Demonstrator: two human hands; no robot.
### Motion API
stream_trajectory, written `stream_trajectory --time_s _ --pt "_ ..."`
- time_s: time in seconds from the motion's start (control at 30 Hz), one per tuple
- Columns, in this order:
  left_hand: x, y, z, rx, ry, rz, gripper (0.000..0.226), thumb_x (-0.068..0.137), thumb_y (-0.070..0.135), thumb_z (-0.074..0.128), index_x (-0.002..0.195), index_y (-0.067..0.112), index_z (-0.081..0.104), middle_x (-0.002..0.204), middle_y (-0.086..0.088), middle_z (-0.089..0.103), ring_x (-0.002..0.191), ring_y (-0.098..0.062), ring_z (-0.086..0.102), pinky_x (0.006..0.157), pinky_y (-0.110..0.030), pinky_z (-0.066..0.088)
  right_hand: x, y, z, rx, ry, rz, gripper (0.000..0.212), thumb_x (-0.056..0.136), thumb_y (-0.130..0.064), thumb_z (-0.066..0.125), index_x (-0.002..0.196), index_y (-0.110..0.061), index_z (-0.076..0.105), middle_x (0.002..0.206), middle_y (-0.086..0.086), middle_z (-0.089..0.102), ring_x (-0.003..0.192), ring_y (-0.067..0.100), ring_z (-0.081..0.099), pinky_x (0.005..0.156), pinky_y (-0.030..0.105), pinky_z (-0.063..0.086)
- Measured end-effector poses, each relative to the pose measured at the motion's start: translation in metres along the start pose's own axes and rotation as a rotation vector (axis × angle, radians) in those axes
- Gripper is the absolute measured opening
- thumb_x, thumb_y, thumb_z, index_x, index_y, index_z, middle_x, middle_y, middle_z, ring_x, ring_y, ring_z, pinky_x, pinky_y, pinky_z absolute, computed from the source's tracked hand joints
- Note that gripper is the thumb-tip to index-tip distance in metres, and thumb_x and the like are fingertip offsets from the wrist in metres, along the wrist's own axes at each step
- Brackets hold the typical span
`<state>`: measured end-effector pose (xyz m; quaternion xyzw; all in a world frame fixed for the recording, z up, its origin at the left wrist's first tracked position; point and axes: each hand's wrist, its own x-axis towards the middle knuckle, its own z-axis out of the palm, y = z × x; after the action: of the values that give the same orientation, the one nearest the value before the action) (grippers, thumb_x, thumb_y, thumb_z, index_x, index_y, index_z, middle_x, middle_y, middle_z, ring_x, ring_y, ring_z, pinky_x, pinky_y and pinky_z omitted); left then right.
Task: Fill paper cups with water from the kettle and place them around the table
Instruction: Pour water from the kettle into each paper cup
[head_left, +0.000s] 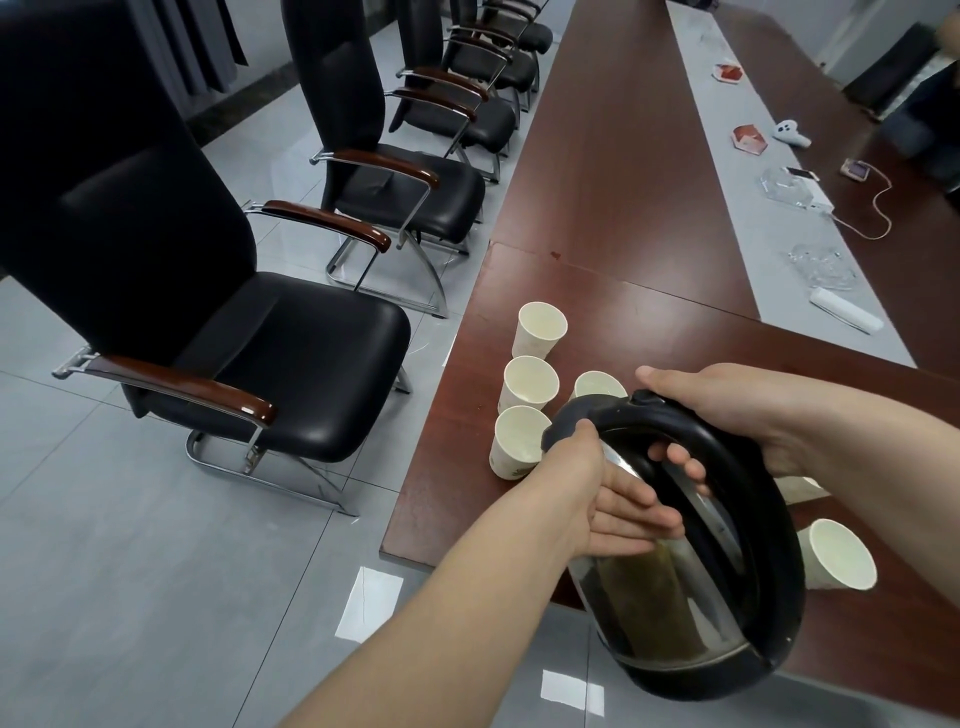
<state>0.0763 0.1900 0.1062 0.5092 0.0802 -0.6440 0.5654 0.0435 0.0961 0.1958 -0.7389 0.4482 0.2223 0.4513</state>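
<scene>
The stainless-steel kettle with black lid and handle hung tilted above the near edge of the dark red-brown wooden table, its top just beside a cluster of white paper cups. The right hand clenched the handle. The left hand pressed its straight fingers flat against the kettle's side. Another white paper cup stood to the kettle's right. Black leather chairs lined the table.

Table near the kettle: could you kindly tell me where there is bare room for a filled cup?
Bare wood lies between the far cup and the grey runner, and onward along the edge by the chairs. The corner by the kettle is crowded with cups.
</scene>
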Motion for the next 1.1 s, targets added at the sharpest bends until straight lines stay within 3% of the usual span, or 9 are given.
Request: stream_trajectory --time_s 1.1 --pt "0.004 0.000 0.009 -0.145 0.005 0.035 0.079 0.097 0.060 0.015 0.060 0.000 0.052 0.056 -0.020 0.064 0.051 -0.026 0.066 0.063 -0.031 0.054 0.010 -0.009 -0.012 -0.150 -0.043 0.008 0.062 0.096 -0.053 0.041 0.072 0.000 0.061 0.045 0.006 0.052 0.038 0.017 0.047 0.045 0.025 0.045"
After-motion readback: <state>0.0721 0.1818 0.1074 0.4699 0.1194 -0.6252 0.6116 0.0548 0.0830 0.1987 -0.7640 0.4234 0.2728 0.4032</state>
